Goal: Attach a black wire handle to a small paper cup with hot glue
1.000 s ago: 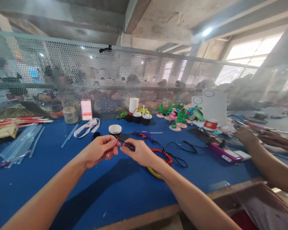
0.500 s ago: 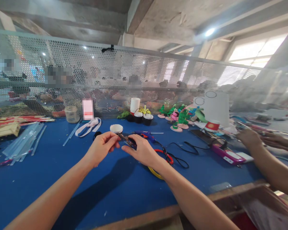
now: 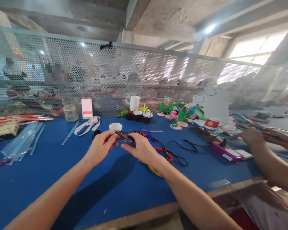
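Observation:
My left hand (image 3: 101, 146) and my right hand (image 3: 140, 148) meet above the blue table (image 3: 62, 179), each pinching one end of a thin dark strip (image 3: 124, 137) stretched between them. The strip runs slightly downward from left to right. Just behind the hands stands a small black cup with a white top (image 3: 115, 127). A blue glue gun (image 3: 145, 133) lies right behind my right hand, and red and yellow rings (image 3: 162, 156) lie under my right wrist.
Clear glue sticks (image 3: 21, 142) lie at the left, with a jar (image 3: 70, 112) and a white ribbon (image 3: 87, 125) behind. Small black pots (image 3: 142, 116) and green foam pieces (image 3: 180, 115) stand by the mesh screen. Another person's hands (image 3: 259, 137) work at the right, near a pink device (image 3: 227, 152).
Both hands have shifted slightly away from me, toward the small cup, still holding the strip. The view has tilted a little.

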A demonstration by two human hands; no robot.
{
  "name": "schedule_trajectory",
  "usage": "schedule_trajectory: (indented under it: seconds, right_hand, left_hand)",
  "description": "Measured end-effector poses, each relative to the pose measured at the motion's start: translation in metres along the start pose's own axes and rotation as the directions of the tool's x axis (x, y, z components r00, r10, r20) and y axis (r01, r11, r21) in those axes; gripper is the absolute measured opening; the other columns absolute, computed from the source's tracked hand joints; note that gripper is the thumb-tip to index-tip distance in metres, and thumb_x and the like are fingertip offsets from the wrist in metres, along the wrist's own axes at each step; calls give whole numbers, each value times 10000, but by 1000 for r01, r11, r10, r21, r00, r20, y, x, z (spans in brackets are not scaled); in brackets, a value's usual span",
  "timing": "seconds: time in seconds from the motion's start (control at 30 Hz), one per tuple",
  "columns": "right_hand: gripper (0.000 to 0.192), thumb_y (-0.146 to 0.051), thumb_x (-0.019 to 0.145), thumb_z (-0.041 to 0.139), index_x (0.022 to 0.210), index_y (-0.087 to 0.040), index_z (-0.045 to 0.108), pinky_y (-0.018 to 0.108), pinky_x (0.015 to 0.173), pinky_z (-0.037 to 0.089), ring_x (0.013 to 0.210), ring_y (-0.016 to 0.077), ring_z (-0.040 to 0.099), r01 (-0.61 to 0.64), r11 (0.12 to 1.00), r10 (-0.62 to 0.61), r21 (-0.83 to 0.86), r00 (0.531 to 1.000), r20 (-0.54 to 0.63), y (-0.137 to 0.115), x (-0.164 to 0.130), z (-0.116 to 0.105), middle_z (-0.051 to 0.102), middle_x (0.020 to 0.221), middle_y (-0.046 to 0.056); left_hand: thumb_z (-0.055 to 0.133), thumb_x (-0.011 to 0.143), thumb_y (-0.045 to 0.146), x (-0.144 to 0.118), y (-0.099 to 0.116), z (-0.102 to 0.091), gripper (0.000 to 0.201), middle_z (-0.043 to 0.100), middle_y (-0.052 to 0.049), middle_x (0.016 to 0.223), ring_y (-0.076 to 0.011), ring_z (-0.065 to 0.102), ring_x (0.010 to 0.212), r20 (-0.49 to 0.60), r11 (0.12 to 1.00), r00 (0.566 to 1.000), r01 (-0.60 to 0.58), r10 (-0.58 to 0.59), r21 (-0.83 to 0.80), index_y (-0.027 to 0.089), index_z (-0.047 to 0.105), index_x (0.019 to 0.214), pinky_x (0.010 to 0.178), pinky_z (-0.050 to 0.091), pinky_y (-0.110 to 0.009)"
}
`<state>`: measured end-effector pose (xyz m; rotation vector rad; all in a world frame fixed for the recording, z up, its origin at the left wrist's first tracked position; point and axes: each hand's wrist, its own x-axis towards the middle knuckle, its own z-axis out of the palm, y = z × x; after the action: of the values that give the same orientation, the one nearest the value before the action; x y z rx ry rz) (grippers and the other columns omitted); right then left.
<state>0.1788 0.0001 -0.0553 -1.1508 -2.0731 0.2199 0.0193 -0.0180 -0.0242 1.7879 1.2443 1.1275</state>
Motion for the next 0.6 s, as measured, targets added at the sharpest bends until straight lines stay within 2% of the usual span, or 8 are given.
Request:
schedule_trajectory:
  seconds: [0.2,0.47,0.6]
  right_hand:
    - [325,-454,719,495,832,-153,544,250,604,382,685,148,517,-8,1000,8,5,1000,28,-4,0,-1,582,767,52]
    - [267,-405,742,479,778,-155,568,228,548,360,609,134,527,-83,996,81,45,996,43,-7,0,-1,605,692,37]
    - [280,-416,738,476,777,-155,569,231,552,358,611,136,525,-114,992,114,59,993,9,-4,1,0,601,688,35]
  left_hand:
    - [431,744,283,-1,2,1,167,525,25,555,-73,366,469,5,1000,1000,1,-1,1,150,532,727,449,300,-187]
    - [425,747,283,0,1,2,179,546,10,573,-82,419,470,34,1000,999,2,-3,11,147,541,737,466,345,-201]
    - [408,754,286,-1,-1,2,194,537,11,560,-81,405,431,38,998,999,10,-12,60,147,542,743,429,322,-201]
